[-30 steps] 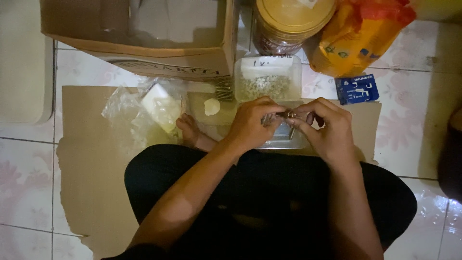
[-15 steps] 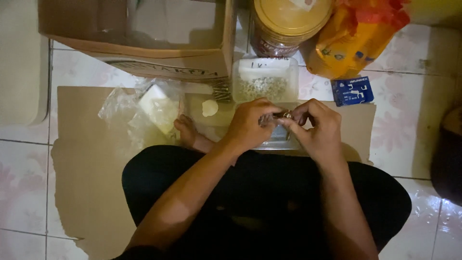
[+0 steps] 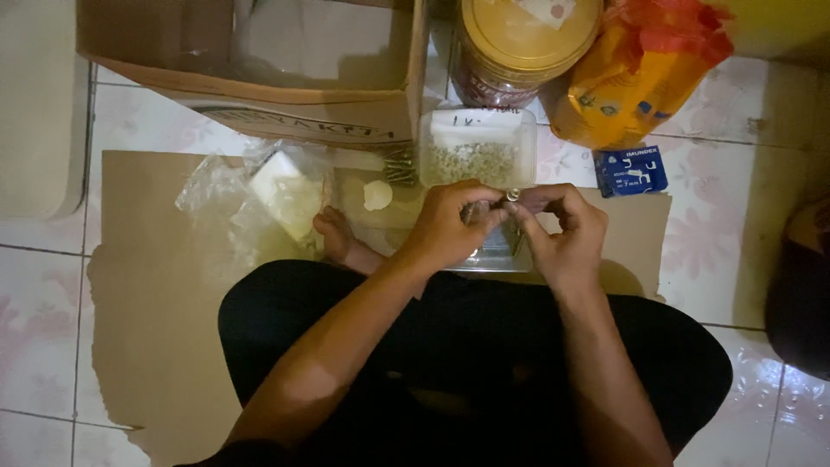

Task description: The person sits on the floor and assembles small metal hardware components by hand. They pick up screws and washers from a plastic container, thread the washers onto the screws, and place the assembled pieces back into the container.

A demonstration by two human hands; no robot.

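A small metal part, ring-like at its visible end, sits pinched between the two hands just above the person's lap; it is too small and dim to say what kind of fastener it is, and its long axis seems to run roughly left to right, from one set of fingertips to the other. The left hand closes its fingers around the left end of the piece, curled tight with the thumb tucked under; the right hand meets it from the other side, forefinger and thumb nipped on the ring end, the remaining fingers loosely folded; both hands touch the part, neither clearly nearer.

Directly beneath the hands lies a clear shallow tray on a sheet of brown cardboard spread over the tiled floor; just beyond the fingertips stands a clear plastic tub of small pale pieces, with a few dark screws beside it; to the left lie a crumpled plastic bag and a bare foot; farther off stand an open cardboard box, a gold-lidded jar, an orange bag and a small blue packet.
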